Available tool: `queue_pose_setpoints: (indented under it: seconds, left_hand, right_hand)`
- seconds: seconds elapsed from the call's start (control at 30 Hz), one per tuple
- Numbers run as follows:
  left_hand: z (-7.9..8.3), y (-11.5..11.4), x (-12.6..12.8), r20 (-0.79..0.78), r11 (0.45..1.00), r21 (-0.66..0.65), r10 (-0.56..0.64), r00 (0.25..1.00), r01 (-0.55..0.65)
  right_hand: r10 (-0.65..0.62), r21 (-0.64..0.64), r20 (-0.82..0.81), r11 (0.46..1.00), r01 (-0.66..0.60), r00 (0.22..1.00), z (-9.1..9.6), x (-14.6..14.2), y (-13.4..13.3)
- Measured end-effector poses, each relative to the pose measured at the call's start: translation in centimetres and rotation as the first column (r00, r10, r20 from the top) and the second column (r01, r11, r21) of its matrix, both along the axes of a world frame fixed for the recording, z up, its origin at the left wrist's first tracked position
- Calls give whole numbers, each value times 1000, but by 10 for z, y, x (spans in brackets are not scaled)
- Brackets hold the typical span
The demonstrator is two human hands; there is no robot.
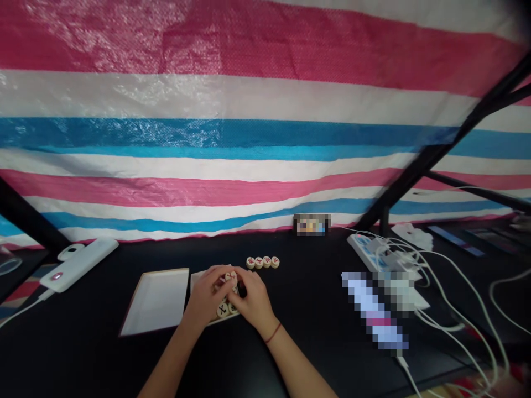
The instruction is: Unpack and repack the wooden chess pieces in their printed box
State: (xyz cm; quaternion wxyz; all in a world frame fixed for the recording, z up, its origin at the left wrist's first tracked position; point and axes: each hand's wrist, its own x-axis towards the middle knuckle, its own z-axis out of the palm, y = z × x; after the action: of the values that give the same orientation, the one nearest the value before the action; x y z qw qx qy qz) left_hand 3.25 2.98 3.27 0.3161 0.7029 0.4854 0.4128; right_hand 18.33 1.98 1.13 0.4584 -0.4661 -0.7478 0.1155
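Note:
My left hand [206, 297] and my right hand [254, 301] meet over an open box [227, 319] of round Chinese chess pieces [223, 310] with black characters. Between my curled fingers is a pale Chinese chess piece [230, 275], with others partly hidden just below it. Fingers of both hands close in on these pieces from either side. Several Chinese chess pieces with red characters [259, 262] stand in a short row beyond my right hand. Left of the box lies its white-lined lid [160, 298].
A white power bank [83, 265] with a cable lies at the left. On the right are a blurred phone [371, 309], a power strip [365, 251] and tangled white cables. A small blurred object [311, 225] stands at the back, before a striped sheet [232, 188].

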Motion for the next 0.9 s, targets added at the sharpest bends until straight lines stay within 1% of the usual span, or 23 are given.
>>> queue_pose_setpoints:
  seconds: [0.13, 0.2, 0.23, 0.3, 0.37, 0.43, 0.5, 0.57, 0.77, 0.9]
  left_hand:
    - [-3, -1, -4, -104, 994, 65, -86, 991, 93]
    - [-5, -3, -6, -140, 989, 108, -90, 986, 105]
    - [-6, -4, -7, -153, 987, 137, -68, 986, 89]
    - [-8, -5, -9, -161, 979, 203, 20, 987, 13]
    - [-10, -5, -12, -152, 961, 261, 133, 979, -90]
    - [-10, -5, -16, -130, 939, 297, 221, 967, -175]
    - [-10, -4, -19, -101, 920, 318, 274, 956, -230]
    - [-9, -4, -20, -78, 908, 332, 296, 952, -255]
    - [-11, -4, -14, -69, 909, 358, 256, 964, -216]
    - [-15, -6, -11, -151, 942, 303, 195, 969, -143]
  right_hand:
    - [-42, -8, 0, 999, 42, 999, -6, 1, -7]
    - [-31, -17, 23, 999, 31, 999, -6, 1, -8]
    - [-28, -21, 34, 999, 28, 999, -5, 2, -7]
    - [-54, -14, 30, 998, 55, 998, -3, 8, -5]
    - [-134, 10, -11, 991, 134, 991, -3, 18, -2]
    - [-216, 32, -41, 976, 217, 976, -4, 30, 1]
    - [-256, 29, -16, 966, 256, 967, -7, 41, 3]
    - [-270, 2, 29, 963, 270, 962, -12, 48, 4]
    - [-263, -96, 88, 958, 271, 961, -23, 46, 7]
    - [-223, -100, 127, 967, 236, 967, -20, 42, 7]
